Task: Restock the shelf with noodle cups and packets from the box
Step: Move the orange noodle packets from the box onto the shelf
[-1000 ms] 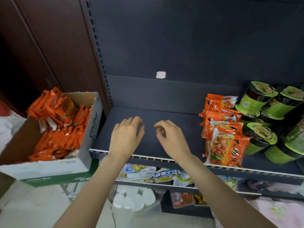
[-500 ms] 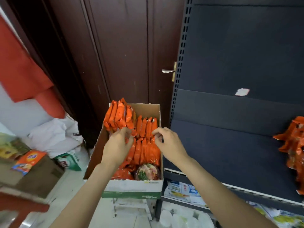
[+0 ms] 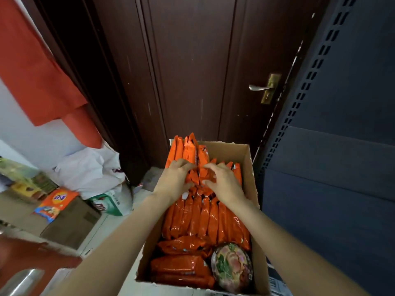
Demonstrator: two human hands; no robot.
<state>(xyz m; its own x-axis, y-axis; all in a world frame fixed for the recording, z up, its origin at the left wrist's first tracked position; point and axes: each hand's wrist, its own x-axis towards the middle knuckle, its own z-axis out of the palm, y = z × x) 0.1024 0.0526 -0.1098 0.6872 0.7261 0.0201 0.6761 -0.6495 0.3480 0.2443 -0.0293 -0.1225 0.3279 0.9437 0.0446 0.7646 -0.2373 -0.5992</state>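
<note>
Noodle packets (image 3: 205, 216), orange, stand packed on edge in the cardboard box (image 3: 250, 165), which sits just left of the dark shelf (image 3: 329, 189). One noodle cup (image 3: 232, 267) lies at the box's near right corner. Change vs 1 s ago: both hands were over the bare shelf board w/ nothing in them; view has since swung left and they're now down in the box. Left hand (image 3: 173, 180) and right hand (image 3: 224, 182) both sit on the packet tops mid-box, fingers (image 3: 208, 166) curled narrow into the packets, looks like pinching a bunch together. Can't tell how many are caught. Nothing lifted yet. Read: prev placement done, new pick cycle starting. Box nearly full, so restock is far from finished.
</note>
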